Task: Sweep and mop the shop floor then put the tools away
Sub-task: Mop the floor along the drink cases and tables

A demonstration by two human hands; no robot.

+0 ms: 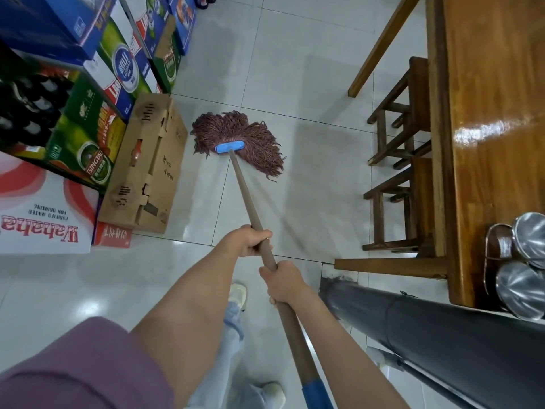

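Mop with maroon string head (240,137) lies ahead of both grips, its brown pole (247,196) running back; left hand (250,240) clasps it nearer the head, right hand (283,281) behind.

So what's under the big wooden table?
Under the wooden table stand two wooden stools, tucked in by its edge, on the white tiled floor. The tabletop covers everything farther in, so I can't tell what else is there.
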